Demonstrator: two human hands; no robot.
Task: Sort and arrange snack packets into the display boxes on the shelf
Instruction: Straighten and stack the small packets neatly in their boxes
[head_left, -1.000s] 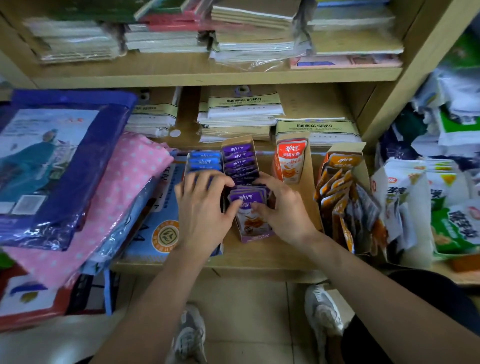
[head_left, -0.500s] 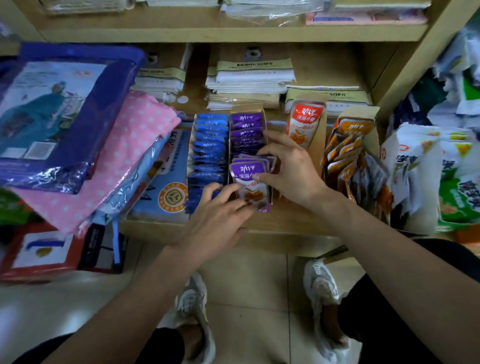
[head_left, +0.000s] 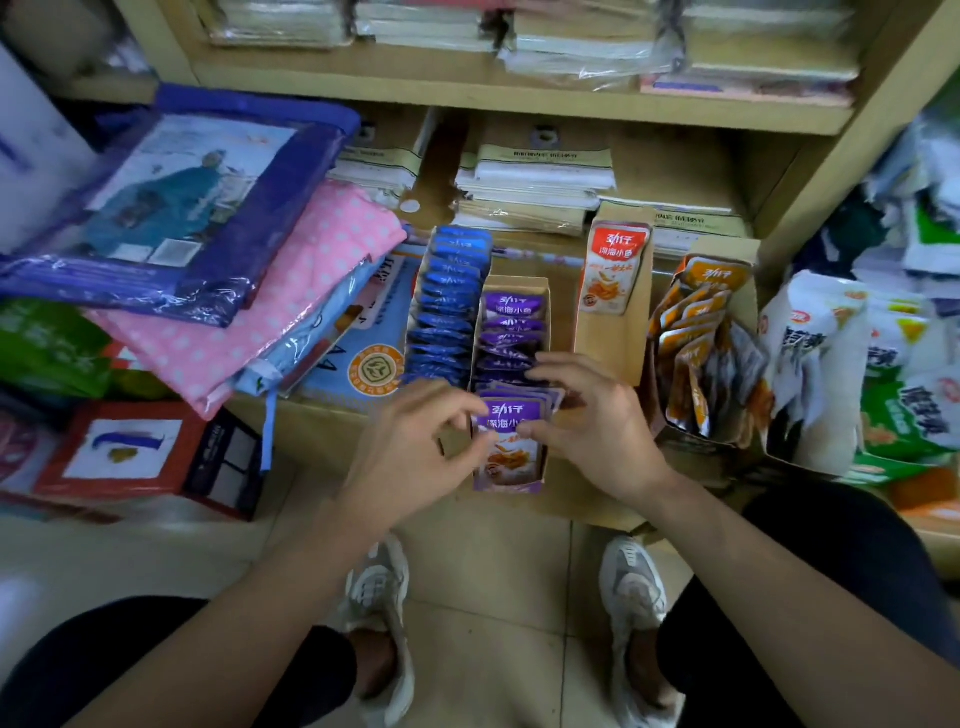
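A narrow cardboard display box (head_left: 515, 284) on the wooden shelf (head_left: 317, 427) holds a row of purple snack packets (head_left: 511, 332). My left hand (head_left: 415, 452) pinches the left edge of the front purple packet (head_left: 511, 415) with curled fingers. My right hand (head_left: 589, 421) grips the front bunch, thumb on its face and fingers over the packets behind. A box of blue packets (head_left: 451, 301) stands to the left. To the right are a box with one red packet (head_left: 612, 275) and a box of orange packets (head_left: 691, 322).
Pink (head_left: 249, 322) and dark blue (head_left: 171, 197) plastic-wrapped packages are piled at the left, over a red box (head_left: 130, 452). White and green snack bags (head_left: 815, 364) crowd the right. Paper stacks (head_left: 535, 182) fill the shelf's back. My shoes (head_left: 631, 587) stand on the tiled floor.
My left hand left the blue packets and came to the front purple packet. The purple box now sits nearer the shelf's front edge than the blue box.
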